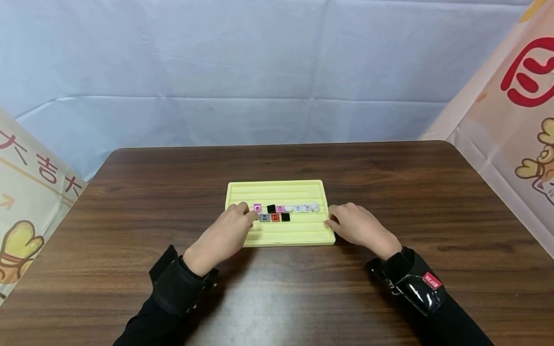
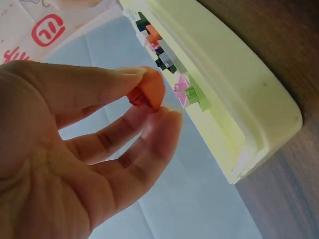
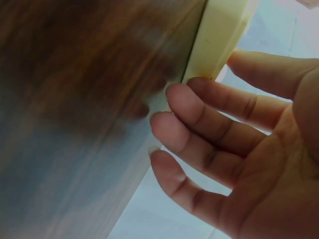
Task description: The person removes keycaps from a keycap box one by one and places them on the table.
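Note:
A pale yellow ridged tray [image 1: 303, 233] lies on the table, with several small square pieces in two rows, among them an orange-red one [image 1: 275, 217], a grey one [image 1: 265, 217] and a pink one [image 1: 257, 208]. Over the tray's left side, my left hand [image 1: 227, 233] pinches a small orange piece [image 2: 153, 89] between thumb and fingertips; the fingers partly cover it. A pink piece [image 2: 181, 91] and a green piece [image 2: 194, 94] sit close by in the left wrist view. My right hand [image 1: 357, 225] holds the tray's right edge between thumb and index finger, its other fingers loosely bent.
The brown wooden table [image 1: 389, 178] extends around the tray on all sides. Behind it hangs a pale blue cloth [image 1: 242, 72]. Printed cloths stand at the left [image 1: 39, 206] and right [image 1: 510, 144] edges of the table.

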Motion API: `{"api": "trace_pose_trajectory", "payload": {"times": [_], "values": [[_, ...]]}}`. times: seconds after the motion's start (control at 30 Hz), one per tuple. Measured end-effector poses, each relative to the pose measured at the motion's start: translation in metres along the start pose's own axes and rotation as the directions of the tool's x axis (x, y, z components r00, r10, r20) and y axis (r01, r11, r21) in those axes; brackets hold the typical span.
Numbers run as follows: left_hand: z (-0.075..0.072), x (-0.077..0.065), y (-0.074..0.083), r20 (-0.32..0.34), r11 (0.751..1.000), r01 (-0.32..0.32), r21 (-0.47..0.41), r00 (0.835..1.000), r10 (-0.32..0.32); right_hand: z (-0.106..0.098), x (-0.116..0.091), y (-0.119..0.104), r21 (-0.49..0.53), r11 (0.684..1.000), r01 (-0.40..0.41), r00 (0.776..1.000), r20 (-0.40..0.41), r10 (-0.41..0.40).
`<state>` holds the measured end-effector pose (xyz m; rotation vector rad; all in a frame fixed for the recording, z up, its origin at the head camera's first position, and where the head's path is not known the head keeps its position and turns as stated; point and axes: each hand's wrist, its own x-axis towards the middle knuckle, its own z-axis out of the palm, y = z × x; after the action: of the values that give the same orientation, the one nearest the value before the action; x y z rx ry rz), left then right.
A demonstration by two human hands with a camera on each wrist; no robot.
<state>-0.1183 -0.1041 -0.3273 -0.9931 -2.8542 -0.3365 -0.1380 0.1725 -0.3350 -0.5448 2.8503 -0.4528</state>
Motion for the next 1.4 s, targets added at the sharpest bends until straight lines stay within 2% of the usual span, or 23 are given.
{"api": "trace_pose_trajectory", "payload": {"times": [0.43,0.67,0.73,0.97,1.27,1.4], "values": [[-0.009,-0.018,-0.001,-0.003,0.998,-0.025,-0.058,1.000,0.025,-0.001,-0.002,0.001,-0.020,0.999,0.036,0.999,-0.018,-0.036],[-0.006,-0.026,-0.007,-0.068,0.994,-0.086,-0.067,0.994,0.082,-0.001,-0.002,0.001,-0.015,1.000,0.027,1.000,-0.011,-0.027],[-0.006,-0.028,-0.009,-0.069,0.992,-0.093,-0.086,0.994,0.088,0.000,-0.002,0.001,-0.016,1.000,0.027,1.000,-0.011,-0.027],[-0.007,-0.035,-0.013,-0.024,0.992,-0.054,-0.118,0.998,0.051,0.000,-0.003,0.001,-0.021,0.999,0.026,1.000,-0.012,-0.026],[-0.008,-0.040,-0.014,0.023,0.977,-0.043,-0.209,0.999,0.049,0.001,-0.002,0.001,-0.019,0.999,0.028,0.999,-0.021,-0.028],[-0.007,-0.040,-0.012,0.040,0.975,-0.049,-0.217,0.997,0.059,0.001,-0.001,0.001,-0.017,1.000,0.024,1.000,-0.019,-0.024]]}}
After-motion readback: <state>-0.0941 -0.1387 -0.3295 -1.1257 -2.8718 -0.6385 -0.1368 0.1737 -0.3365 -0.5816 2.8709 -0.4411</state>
